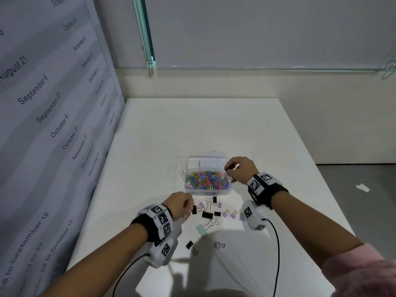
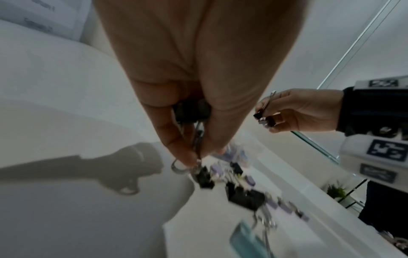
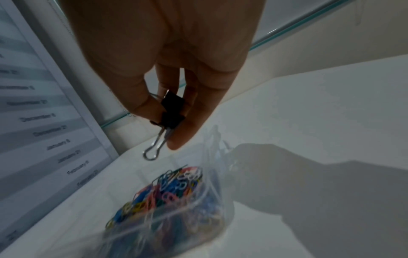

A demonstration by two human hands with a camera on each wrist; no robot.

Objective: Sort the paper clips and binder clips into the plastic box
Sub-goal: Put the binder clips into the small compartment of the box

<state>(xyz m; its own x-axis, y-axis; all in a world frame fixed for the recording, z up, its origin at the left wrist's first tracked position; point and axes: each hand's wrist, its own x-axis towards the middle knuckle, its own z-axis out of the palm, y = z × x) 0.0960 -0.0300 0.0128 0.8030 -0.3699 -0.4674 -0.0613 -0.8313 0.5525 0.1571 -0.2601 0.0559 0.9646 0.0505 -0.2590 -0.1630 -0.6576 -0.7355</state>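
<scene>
A clear plastic box stands mid-table, and its near compartment is full of coloured paper clips. My right hand hovers over the box's right rim and pinches two small black binder clips above the paper clips. In front of the box lies a scatter of black, purple and teal binder clips. At its left end my left hand pinches the wire handle of a black binder clip. More black clips sit tucked in that palm.
A printed date panel walls off the table's left side. A large teal binder clip, a black one and a purple one lie nearer to me. Wrist-camera cables trail over the front edge. A paper scrap lies on the floor at right.
</scene>
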